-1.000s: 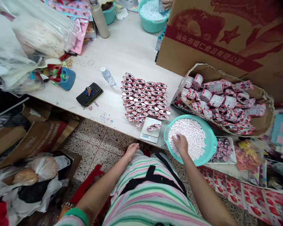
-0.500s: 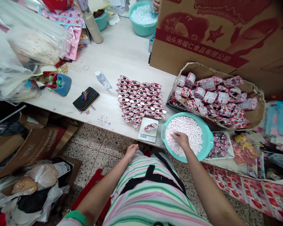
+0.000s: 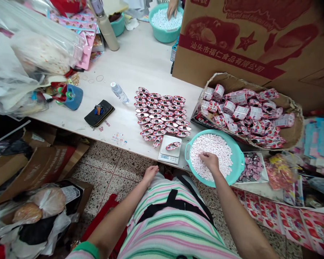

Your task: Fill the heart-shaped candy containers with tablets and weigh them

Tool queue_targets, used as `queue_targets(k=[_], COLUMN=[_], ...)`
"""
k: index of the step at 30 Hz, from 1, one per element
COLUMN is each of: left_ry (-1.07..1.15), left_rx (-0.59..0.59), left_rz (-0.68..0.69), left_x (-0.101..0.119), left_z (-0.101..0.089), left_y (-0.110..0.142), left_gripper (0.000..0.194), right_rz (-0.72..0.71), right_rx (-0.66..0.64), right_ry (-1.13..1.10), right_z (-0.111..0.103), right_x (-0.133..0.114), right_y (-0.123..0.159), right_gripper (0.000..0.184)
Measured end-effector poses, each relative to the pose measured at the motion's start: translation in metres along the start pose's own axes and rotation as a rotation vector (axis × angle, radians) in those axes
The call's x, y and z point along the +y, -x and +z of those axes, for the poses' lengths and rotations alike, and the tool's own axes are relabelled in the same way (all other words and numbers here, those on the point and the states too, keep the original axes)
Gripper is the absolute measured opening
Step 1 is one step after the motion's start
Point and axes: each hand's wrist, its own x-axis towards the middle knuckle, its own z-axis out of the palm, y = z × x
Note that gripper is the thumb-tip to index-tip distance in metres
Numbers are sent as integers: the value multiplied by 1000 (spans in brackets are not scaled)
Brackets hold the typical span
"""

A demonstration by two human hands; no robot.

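Note:
My right hand (image 3: 210,162) reaches into a turquoise basin (image 3: 241,166) of small pale pink candies (image 3: 218,144). Its fingers are pinched together on some candies at the left side of the pile. Down by my lap, my left hand (image 3: 150,174) is loosely closed, and nothing shows in it. Between the hands, at the table edge, a white digital scale (image 3: 169,157) carries one oval container (image 3: 172,145) with a red-and-pink wrapper. Behind the scale stand rows of similar open-topped containers (image 3: 162,115).
A cut-down carton (image 3: 297,133) of wrapped containers sits behind the basin, before a large cardboard box (image 3: 232,46). A tray of round pinkish lids (image 3: 251,167) adjoins the basin. A bottle (image 3: 120,93) and black wallet (image 3: 99,113) lie left. Another person's hand (image 3: 172,9) dips into a far basin (image 3: 166,35).
My right hand has shifted very slightly right within the candies. At the far basin, the other person's hand has come into the white pieces. My left hand stays put.

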Motion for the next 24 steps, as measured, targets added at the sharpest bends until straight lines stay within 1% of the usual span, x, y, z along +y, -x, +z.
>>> queue_targets(k=[2, 3, 5, 7, 9, 12, 15, 18, 21, 24], left_ry=[2, 3, 5, 6, 8, 17, 34, 56, 76, 91], left_rx=[0, 0, 1, 3, 5, 14, 27, 44, 58, 67], left_rz=[1, 1, 2, 3, 3, 2, 3, 0, -4, -5], left_x=[0, 0, 0, 0, -1, -4, -8, -12, -16, -19], left_z=[0, 0, 1, 0, 0, -2, -6, -10, -13, -15], left_y=[0, 0, 0, 0, 0, 1, 2, 3, 3, 2], left_gripper=[35, 34, 34, 35, 35, 33, 30, 28, 27, 28], right_rz=[-13, -42, -154, -319, -473, -621, -705, -752, -762, -743], right_rx=[80, 115, 143, 91, 9, -63, -89, -117, -128, -126], right_ry=[-41, -69, -132, -167, -132, -31, 55, 130, 192, 200], right_z=[-1, 0, 5, 16, 30, 52, 69, 79, 84, 87], right_x=[-8, -15, -34, -57, -78, -99, -108, -110, -110, -110], right_y=[4, 6, 12, 17, 21, 20, 16, 13, 11, 11], right_gripper=[31, 31, 30, 26, 23, 19, 17, 17, 17, 17])
